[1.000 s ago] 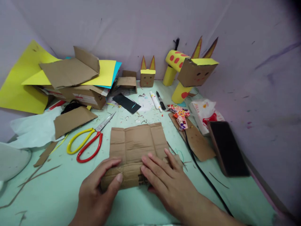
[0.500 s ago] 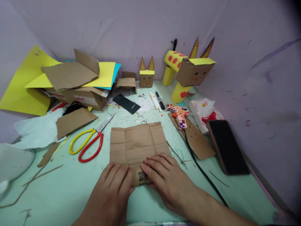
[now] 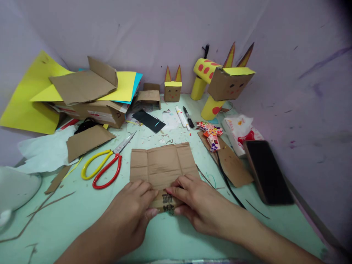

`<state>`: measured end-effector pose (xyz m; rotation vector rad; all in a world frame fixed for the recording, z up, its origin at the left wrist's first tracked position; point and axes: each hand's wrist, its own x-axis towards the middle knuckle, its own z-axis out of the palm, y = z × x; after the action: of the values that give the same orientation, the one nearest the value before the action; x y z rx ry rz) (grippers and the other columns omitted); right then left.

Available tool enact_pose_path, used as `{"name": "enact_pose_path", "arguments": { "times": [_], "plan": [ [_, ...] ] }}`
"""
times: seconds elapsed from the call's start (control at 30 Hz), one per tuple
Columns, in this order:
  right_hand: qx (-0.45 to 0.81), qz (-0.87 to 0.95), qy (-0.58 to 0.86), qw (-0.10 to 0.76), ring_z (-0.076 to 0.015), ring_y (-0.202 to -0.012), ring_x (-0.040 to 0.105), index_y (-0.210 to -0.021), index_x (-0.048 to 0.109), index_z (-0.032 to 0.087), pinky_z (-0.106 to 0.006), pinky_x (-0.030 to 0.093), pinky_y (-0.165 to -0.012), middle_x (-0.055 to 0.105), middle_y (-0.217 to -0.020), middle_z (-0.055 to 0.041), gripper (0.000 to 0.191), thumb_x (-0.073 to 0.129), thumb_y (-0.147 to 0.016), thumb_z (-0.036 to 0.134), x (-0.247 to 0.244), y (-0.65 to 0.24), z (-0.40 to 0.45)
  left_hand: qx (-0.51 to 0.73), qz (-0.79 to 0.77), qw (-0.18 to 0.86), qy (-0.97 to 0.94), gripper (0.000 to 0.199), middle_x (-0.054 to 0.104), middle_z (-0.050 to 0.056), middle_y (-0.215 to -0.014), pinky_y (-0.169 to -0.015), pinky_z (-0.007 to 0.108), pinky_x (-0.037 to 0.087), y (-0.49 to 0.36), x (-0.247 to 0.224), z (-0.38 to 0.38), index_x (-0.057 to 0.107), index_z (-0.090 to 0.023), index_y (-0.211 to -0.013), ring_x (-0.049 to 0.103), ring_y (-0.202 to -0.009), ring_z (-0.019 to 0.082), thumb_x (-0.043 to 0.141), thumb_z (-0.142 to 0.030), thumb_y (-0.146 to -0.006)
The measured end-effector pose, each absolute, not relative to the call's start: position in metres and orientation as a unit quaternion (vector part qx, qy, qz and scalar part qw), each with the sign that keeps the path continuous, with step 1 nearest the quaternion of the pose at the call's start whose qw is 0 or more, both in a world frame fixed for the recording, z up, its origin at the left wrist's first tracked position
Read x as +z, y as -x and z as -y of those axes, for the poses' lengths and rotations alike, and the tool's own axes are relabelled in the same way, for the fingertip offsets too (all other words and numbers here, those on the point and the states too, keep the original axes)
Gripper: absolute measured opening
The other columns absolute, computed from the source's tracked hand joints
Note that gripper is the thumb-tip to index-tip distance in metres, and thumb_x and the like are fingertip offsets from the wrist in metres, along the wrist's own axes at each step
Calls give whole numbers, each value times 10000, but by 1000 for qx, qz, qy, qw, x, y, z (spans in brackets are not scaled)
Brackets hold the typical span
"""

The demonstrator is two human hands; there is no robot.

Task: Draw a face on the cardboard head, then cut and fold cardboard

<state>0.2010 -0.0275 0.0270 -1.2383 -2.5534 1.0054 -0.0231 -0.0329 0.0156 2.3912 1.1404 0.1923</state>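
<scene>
A creased brown cardboard piece (image 3: 164,161) lies on the pale green table, its near edge folded up and showing dark printed characters. My left hand (image 3: 132,209) grips the left part of this fold, thumb at the near side and fingers over the top. On the right part of the fold, my right hand (image 3: 196,205) pinches the cardboard the same way. The printed strip shows between the two hands. Scissors (image 3: 110,161) with one yellow and one red handle lie left of the cardboard, blades partly apart.
Behind stand a cardboard giraffe (image 3: 229,86) and a small eared box (image 3: 172,93). Markers (image 3: 183,118) and a black strip (image 3: 149,121) lie ahead. A phone (image 3: 268,172) and tissue pack (image 3: 242,134) are right; stacked cardboard and yellow paper (image 3: 30,99) left.
Both hands have shifted their grip on the near fold, with the thumbs now showing at its near side. More of the printed strip shows, tilted up. The view has moved slightly.
</scene>
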Motion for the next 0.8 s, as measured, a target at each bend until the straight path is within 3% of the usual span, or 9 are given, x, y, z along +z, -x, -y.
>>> {"name": "enact_pose_path", "arguments": {
  "times": [0.13, 0.33, 0.47, 0.53, 0.6, 0.7, 0.8],
  "plan": [
    [367, 830, 416, 51, -240, -954, 595, -1227, 608, 146, -367, 484, -839, 620, -1064, -116, 386, 581, -844, 176, 34, -201, 17, 18, -452, 330, -828, 215, 547, 55, -1022, -764, 346, 483, 18, 31, 16, 645, -210, -927, 582, -876, 201, 440, -262, -886],
    [283, 867, 406, 54, -272, -996, 499, -1207, 627, 165, -450, 412, -887, 579, -1043, -119, 366, 580, -856, 259, 30, -201, 8, 17, -457, 260, -851, 285, 551, 49, -904, -733, 376, 473, 17, 28, 9, 662, -216, -888, 561, -853, 221, 383, -274, -907],
    [251, 882, 395, 54, -268, -958, 472, -1215, 599, 156, -461, 393, -875, 566, -1030, -121, 366, 524, -879, 281, 25, -201, 10, 63, -447, 119, -884, 378, 573, 146, -1116, -774, 496, 471, 17, 6, 25, 607, -209, -1137, 563, -976, 310, 377, -154, -842],
    [244, 887, 390, 47, -263, -939, 471, -1212, 587, 155, -455, 389, -868, 564, -1016, -115, 361, 509, -886, 291, 24, -201, 10, 97, -439, 13, -893, 512, 550, 218, -1217, -816, 564, 446, 13, -5, 34, 544, -146, -1227, 542, -1064, 378, 410, -78, -738],
    [241, 889, 387, 36, -255, -917, 472, -1198, 581, 159, -444, 391, -856, 563, -988, -104, 346, 499, -893, 300, 25, -200, 9, 128, -424, -58, -895, 598, 525, 260, -1285, -908, 546, 413, 6, -13, 41, 469, -71, -1283, 511, -1156, 379, 427, -35, -688],
    [241, 892, 383, 16, -252, -907, 473, -1085, 621, 149, -437, 392, -854, 563, -956, -101, 271, 488, -898, 295, 28, -199, 5, 125, -399, -111, -901, 569, 502, 275, -1348, -979, 482, 383, -4, -18, 44, 372, -29, -1345, 484, -1240, 355, 469, -134, -795],
    [245, 892, 381, 7, -256, -925, 471, -1025, 634, 132, -443, 385, -874, 567, -977, -116, 248, 488, -893, 282, 28, -199, 3, 91, -401, -134, -902, 577, 493, 293, -1359, -964, 519, 380, -10, -18, 41, 403, -30, -1325, 488, -1242, 407, 514, -284, -818]
  ]
}}
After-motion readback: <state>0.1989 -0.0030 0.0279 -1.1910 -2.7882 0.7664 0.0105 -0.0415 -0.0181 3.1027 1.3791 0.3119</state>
